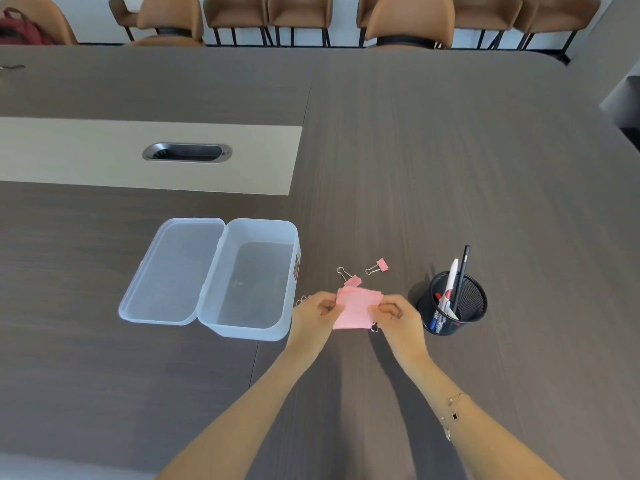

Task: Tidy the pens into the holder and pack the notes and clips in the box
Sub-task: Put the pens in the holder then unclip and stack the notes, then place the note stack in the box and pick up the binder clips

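Note:
A stack of pink notes (356, 306) is held between my left hand (317, 315) on its left edge and my right hand (398, 315) on its right edge, just above the table. Two pink binder clips (349, 277) (378, 266) lie on the table behind the notes. Wire loops of further clips peek out beside my left hand (300, 300) and under the notes (374, 328). The clear plastic box (254, 332) stands open and empty to the left, its lid (173, 271) flat beside it. The black mesh holder (453, 303) on the right contains several pens.
The brown table (450, 168) has a beige strip with a metal cable port (187, 153) at the left back. Brown chairs (408, 22) line the far edge, and a red bag (20, 29) sits on one at the far left.

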Available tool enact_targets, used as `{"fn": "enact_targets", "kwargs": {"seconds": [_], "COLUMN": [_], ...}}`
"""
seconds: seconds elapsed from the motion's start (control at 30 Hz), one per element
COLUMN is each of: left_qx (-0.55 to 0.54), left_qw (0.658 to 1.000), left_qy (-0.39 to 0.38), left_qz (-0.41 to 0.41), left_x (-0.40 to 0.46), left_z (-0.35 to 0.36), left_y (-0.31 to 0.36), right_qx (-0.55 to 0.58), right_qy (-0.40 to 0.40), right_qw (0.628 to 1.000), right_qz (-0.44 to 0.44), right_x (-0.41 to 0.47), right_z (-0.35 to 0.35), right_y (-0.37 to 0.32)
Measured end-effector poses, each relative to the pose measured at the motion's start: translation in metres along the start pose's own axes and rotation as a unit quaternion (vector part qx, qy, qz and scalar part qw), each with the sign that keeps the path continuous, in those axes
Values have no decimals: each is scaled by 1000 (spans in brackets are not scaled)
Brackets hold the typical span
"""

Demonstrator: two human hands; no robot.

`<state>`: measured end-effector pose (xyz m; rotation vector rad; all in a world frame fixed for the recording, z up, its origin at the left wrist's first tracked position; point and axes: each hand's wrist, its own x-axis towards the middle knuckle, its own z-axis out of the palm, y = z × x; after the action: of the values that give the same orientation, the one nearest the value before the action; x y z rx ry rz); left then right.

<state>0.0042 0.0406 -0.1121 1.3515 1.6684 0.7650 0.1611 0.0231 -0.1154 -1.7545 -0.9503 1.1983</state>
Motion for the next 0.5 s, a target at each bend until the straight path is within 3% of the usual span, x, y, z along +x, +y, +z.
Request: {"fn": "enact_targets", "kwargs": {"seconds": [0.2, 0.33, 0.5], "left_qx": [-16, 54, 125], "left_qw": [996, 988, 984], "left_qy": [87, 127, 87], "left_qz": [-25, -62, -91], "left_x": [37, 70, 101], "left_z": [-68, -122, -153], "left_y": [55, 47, 1], "right_qx": [2, -83, -218], "right_qy": [1, -33, -104], "right_qw": [1000, 992, 966], "right_qz": [-25, -85, -90], "right_x": [22, 28, 41], "right_z": [45, 110, 177], "right_y": [-83, -126, -123]}}
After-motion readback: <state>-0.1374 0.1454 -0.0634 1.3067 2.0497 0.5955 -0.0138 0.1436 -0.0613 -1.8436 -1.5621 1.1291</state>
